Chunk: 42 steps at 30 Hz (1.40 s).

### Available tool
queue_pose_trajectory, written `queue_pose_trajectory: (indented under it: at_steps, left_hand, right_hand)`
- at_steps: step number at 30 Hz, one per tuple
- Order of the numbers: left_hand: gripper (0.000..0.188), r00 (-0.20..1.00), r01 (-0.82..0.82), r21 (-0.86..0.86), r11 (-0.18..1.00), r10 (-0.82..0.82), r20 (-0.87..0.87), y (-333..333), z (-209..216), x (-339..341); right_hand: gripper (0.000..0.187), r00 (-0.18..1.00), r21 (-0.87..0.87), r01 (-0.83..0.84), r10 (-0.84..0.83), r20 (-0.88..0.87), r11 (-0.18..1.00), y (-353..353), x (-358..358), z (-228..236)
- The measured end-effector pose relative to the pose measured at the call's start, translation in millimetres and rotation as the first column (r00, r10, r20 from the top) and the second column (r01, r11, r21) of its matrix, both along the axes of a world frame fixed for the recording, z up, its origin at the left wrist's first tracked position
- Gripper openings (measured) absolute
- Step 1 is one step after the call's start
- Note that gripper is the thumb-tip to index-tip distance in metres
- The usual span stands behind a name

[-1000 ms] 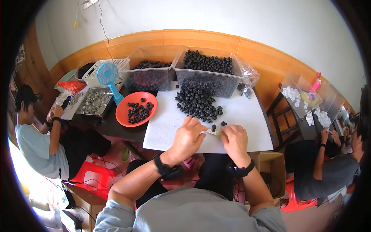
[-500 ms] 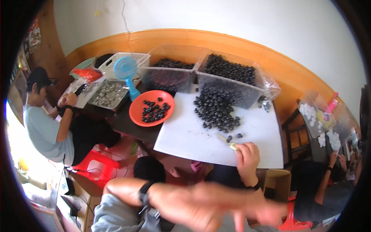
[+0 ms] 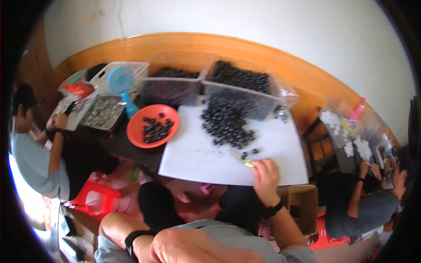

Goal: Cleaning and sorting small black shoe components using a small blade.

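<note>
My right hand (image 3: 266, 176) rests at the front edge of the white board (image 3: 188, 155), closed round the yellow-green handle of a small knife (image 3: 237, 155). Its blade points left and away over the board. Two small dark round pieces (image 3: 255, 151) lie just beyond the blade. Farther back spreads a pile of shiny black round pieces (image 3: 226, 125). My left hand (image 3: 193, 246) is low in the picture, close to my body and off the board. It is smeared by motion, with its fingers not readable.
An orange-red bowl (image 3: 133, 127) holding black pieces stands left of the board. Clear bins (image 3: 245, 103) of black pieces line the wall. A blue fan (image 3: 124, 87) and a metal tray (image 3: 104, 115) are farther left. People work at left (image 3: 37, 149) and right (image 3: 351, 210).
The whole view has shifted, so the table sits farther left. My left hand, earlier stretched across toward the right with fingers extended, has drawn back toward my body. The right hand keeps the knife.
</note>
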<state>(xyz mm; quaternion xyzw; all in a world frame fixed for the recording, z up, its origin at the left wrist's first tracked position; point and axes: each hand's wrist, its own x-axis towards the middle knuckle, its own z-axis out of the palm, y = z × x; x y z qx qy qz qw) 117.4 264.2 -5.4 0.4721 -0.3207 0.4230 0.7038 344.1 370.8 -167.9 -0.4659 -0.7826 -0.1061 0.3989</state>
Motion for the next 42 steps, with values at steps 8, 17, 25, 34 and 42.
queue_pose_trajectory:
  at_steps: [8, 17, 25, 34, 42]
  left_hand:
    - [0.029, -0.243, -0.962, 0.253, -0.102, 0.738, -0.629, 68, -3, -145]
    - [0.060, -0.458, -0.847, 0.291, -0.445, 0.335, -0.823, 198, -87, -294]
    - [0.056, -0.537, -0.802, 0.374, -0.467, 0.288, -0.793, 263, -100, -315]
    - [0.024, -0.551, -0.811, 0.389, -0.437, 0.348, -0.758, 285, -116, -325]
    - [0.017, -0.478, -0.870, 0.348, -0.350, 0.422, -0.770, 283, -115, -340]
  right_hand:
    - [0.018, 0.999, 0.010, -0.019, 0.019, -0.040, 1.000, 0, 10, -3]
    - [0.017, 1.000, 0.032, 0.012, -0.011, -0.028, 0.999, -3, 3, -5]
    - [0.015, 0.998, 0.024, 0.039, -0.038, -0.047, 0.999, -1, -2, -7]
    - [0.014, 0.999, 0.058, 0.041, -0.039, -0.035, 0.997, 2, -2, -7]
    - [0.012, 0.998, 0.026, 0.038, -0.037, -0.041, 0.999, -2, -5, -2]
